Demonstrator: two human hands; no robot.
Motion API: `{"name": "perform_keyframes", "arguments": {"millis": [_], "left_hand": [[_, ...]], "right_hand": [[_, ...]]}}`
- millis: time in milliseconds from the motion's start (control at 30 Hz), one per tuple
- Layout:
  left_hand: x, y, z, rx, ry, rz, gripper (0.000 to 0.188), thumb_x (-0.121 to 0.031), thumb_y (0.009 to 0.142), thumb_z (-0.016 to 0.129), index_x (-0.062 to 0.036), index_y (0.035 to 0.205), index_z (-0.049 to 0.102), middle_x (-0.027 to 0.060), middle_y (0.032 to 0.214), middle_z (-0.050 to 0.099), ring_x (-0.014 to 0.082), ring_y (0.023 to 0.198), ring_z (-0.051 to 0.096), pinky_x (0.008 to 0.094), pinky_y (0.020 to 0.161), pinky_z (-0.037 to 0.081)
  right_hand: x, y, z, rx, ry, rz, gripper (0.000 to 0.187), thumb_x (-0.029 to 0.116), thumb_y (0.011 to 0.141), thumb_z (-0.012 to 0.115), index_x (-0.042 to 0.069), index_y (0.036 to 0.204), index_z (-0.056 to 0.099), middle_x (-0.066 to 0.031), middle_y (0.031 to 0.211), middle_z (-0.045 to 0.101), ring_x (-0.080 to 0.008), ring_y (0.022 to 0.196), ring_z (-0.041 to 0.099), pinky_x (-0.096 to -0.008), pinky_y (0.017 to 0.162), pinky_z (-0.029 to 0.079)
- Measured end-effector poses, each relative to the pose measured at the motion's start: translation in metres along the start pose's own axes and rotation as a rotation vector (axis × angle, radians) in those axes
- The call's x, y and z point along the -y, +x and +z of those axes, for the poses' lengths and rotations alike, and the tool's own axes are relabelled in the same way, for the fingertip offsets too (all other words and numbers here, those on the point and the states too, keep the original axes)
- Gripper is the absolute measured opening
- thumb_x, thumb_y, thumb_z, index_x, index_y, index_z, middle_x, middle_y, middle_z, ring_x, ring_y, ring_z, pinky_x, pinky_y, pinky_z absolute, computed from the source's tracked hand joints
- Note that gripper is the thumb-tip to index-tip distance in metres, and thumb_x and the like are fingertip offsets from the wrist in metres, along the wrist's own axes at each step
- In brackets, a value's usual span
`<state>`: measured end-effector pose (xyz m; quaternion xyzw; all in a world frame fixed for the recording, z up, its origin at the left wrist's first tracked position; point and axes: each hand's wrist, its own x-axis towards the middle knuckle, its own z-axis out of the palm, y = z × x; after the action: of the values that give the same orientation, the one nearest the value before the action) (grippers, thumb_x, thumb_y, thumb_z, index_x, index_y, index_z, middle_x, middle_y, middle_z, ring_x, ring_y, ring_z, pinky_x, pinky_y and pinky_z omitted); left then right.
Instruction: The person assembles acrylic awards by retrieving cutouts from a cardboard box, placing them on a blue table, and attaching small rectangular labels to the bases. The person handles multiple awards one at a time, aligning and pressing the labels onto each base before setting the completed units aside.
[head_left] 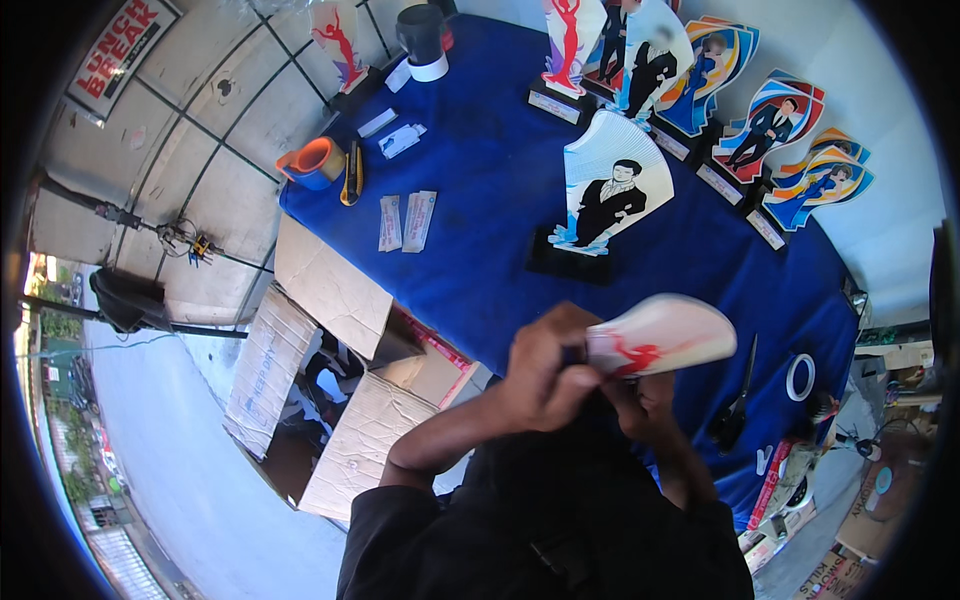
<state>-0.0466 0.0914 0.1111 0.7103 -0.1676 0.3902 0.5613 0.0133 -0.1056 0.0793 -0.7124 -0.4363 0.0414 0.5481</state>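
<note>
An open cardboard box (pixel 367 445) stands beside the blue-draped worktop (pixel 480 180). Next, the left hand (pixel 550 372) has its fingers closed around the narrow end of a fan-shaped plaque (pixel 690 335), held above the worktop's near edge. Below it, the right hand's (pixel 648 402) fingers are partly hidden; I can't tell their grip. Rightward lie scissors (pixel 730 422), then a tape roll (pixel 790 379).

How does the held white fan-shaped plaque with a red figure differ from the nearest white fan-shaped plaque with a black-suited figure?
The red-figure plaque is gripped by the left hand; the black-suited plaque stands on a black base. The red-figure plaque is tipped sideways; the black-suited plaque is upright. Both are white and fan-shaped.
</note>
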Motion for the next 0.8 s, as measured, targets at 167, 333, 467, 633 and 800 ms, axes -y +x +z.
{"name": "perform_keyframes", "arguments": {"millis": [167,333,467,633,800], "left_hand": [[0.073,-0.009,-0.103,-0.254,0.968,-0.266,0.024,-0.007,0.098,0.055,0.0023,0.118,0.064,0.0214,0.102,0.066,0.0376,0.095,0.064,0.0453,0.084,0.051],[0.130,-0.020,-0.194,-0.162,1.331,-0.884,0.031,-0.017,0.094,0.056,-0.0009,0.116,0.069,0.0239,0.118,0.065,0.0416,0.116,0.058,0.0513,0.096,0.048],[0.147,-0.021,-0.195,-0.141,1.458,-1.004,0.036,-0.029,0.092,0.059,-0.0027,0.115,0.070,0.0223,0.120,0.065,0.0431,0.115,0.057,0.0519,0.096,0.050],[0.155,-0.024,-0.199,-0.172,1.485,-0.921,0.036,-0.034,0.094,0.060,-0.0027,0.108,0.070,0.0184,0.108,0.068,0.0451,0.103,0.063,0.0529,0.089,0.053],[0.145,-0.011,-0.213,-0.554,0.322,-1.008,0.014,-0.016,0.094,0.063,-0.0055,0.104,0.065,0.0058,0.090,0.067,0.0240,0.077,0.064,0.0362,0.070,0.051]], "right_hand": [[-0.063,-0.036,-0.041,-0.465,-0.202,-0.014,0.025,0.010,0.098,0.063,-0.006,0.118,0.061,-0.0131,0.107,0.065,-0.0201,0.094,0.061,-0.0336,0.085,0.050],[-0.109,-0.011,-0.075,-0.670,0.073,-0.014,0.018,0.009,0.100,0.062,-0.006,0.109,0.064,-0.0070,0.099,0.067,-0.0134,0.088,0.059,-0.0286,0.083,0.046],[-0.132,0.019,-0.077,-0.607,0.010,-0.065,0.014,0.007,0.098,0.063,-0.005,0.104,0.064,-0.0048,0.090,0.067,-0.0110,0.078,0.057,-0.0266,0.075,0.045],[-0.147,0.025,-0.071,-0.467,-0.105,-0.181,0.012,0.007,0.097,0.063,-0.005,0.101,0.064,-0.0055,0.081,0.064,-0.0120,0.069,0.053,-0.0281,0.062,0.040],[-0.141,0.013,-0.069,-0.520,-0.165,-0.053,0.016,0.010,0.099,0.061,-0.003,0.109,0.060,-0.0083,0.094,0.063,-0.0155,0.081,0.056,-0.0304,0.071,0.043]]}}
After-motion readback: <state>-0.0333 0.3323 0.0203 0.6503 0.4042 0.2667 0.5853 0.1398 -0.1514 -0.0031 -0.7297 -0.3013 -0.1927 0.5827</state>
